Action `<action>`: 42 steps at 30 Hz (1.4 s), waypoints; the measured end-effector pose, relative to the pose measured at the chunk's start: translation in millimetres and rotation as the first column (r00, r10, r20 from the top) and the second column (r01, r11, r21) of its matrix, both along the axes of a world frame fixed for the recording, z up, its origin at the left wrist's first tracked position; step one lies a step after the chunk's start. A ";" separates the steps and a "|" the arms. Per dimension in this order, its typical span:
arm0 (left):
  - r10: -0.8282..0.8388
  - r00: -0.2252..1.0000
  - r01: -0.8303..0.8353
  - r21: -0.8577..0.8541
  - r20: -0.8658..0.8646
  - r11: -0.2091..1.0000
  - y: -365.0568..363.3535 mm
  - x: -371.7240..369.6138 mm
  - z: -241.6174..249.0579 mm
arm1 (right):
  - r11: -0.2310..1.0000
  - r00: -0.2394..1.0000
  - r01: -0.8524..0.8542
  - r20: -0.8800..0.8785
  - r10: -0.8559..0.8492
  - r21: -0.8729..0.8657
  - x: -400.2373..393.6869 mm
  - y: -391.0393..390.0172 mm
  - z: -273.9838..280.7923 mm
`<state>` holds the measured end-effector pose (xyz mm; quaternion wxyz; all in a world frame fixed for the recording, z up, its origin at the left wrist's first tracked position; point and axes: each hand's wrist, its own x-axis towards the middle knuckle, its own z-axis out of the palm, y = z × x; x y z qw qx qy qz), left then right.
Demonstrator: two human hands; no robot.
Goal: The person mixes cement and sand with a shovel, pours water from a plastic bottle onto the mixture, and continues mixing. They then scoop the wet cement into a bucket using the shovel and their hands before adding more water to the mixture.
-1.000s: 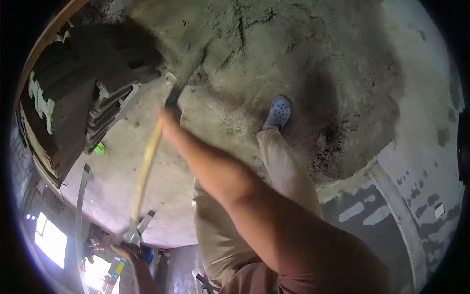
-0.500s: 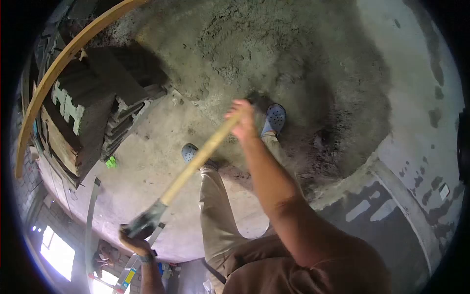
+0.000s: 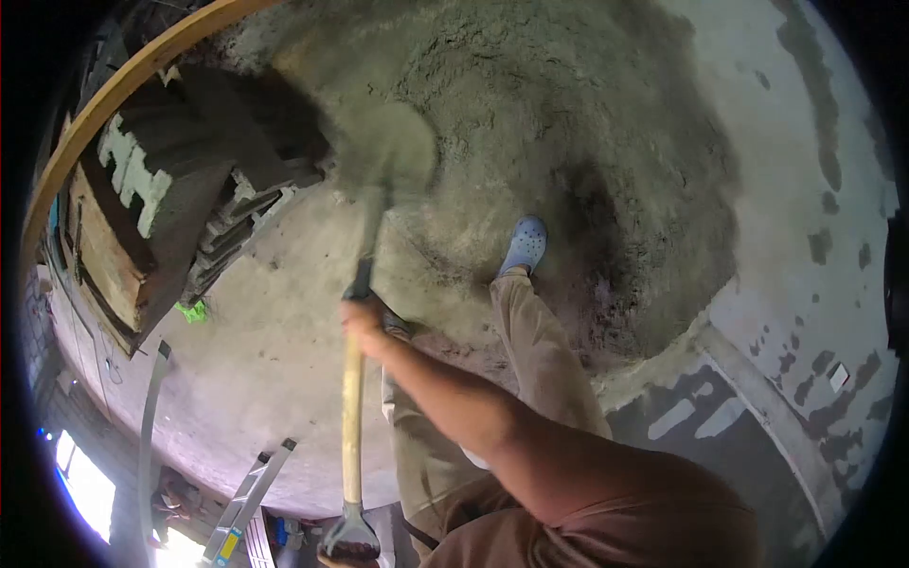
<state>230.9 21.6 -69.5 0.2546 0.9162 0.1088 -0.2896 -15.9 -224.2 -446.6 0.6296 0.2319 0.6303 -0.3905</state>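
Where the grey, damp-looking mix [image 3: 502,114] spreads over the floor, we find the blade of the long-handled shovel with a pale wooden shaft [image 3: 352,417] at its near left part. The blade is motion-blurred, so we cannot tell whether it touches the mix or bears a load. Our right hand [image 3: 362,320] is closed around the lower shaft, beside the black socket; our left hand [image 3: 333,560], partly cut off at the lower edge, appears wrapped round the grey end handle.

In our judgement, good control calls for the lower hand to guide the blade, the upper hand to set its angle, and a low, flat pass to limit spillage.

We note one perforated pale-blue clog [image 3: 525,244] at the mix's near edge; the blade should be kept clear of it. To the left, the stack of dark grey slabs [image 3: 222,118] stands near the blade and restricts a wide swing. The long yellowish wooden strip [image 3: 118,85] passes outside that stack, and the silver metal ladder [image 3: 248,494] lies left of the shaft.
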 end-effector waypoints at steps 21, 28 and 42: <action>-0.549 0.808 0.577 -0.473 0.214 0.666 -346.7 -122.2 -82.8 | 0.695 0.771 0.622 0.435 -0.465 -0.360 -291.0 -229.5 -14.3; -0.524 0.705 0.695 -0.614 0.478 0.374 -282.9 -62.1 -90.8 | 0.661 0.840 0.542 0.315 -0.442 -0.519 -289.7 -143.7 24.3; 0.170 0.980 -0.175 0.043 0.100 0.984 31.5 100.8 0.2 | 0.988 0.992 -0.115 0.055 0.110 0.103 152.3 98.5 -30.0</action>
